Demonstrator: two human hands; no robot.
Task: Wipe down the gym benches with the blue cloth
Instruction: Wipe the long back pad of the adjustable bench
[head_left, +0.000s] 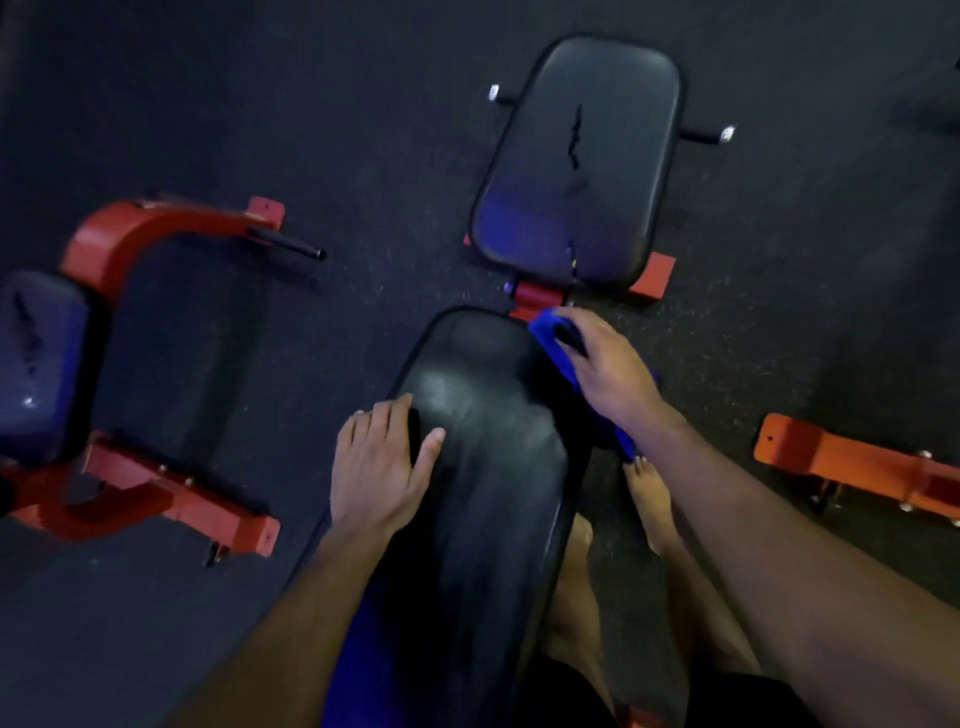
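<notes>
The person is standing over a long black bench pad (483, 467), which is serving here as the worktop being cleaned, and is working along its right-hand edge. The right hand (608, 374) is pressing the blue cloth (550, 338) against the pad's upper right side, the fingers curling over the cloth so that the grip is grasping it; most of the cloth is lying hidden beneath the palm, with a fold showing at the fingertips and a strip trailing out below the wrist. The left hand (382, 467) is resting flat on the pad's left edge, its grip released, fingers spread and holding nothing, probably bracing the body and steadying the pad while the other hand is rubbing. A second black pad (576, 161) is lying beyond, on the same red frame (535, 296), its surface torn down the middle, and it probably is waiting for its wipe. Another padded bench (41, 364) with red legs is standing to the left on the dark floor (363, 130), well apart.
</notes>
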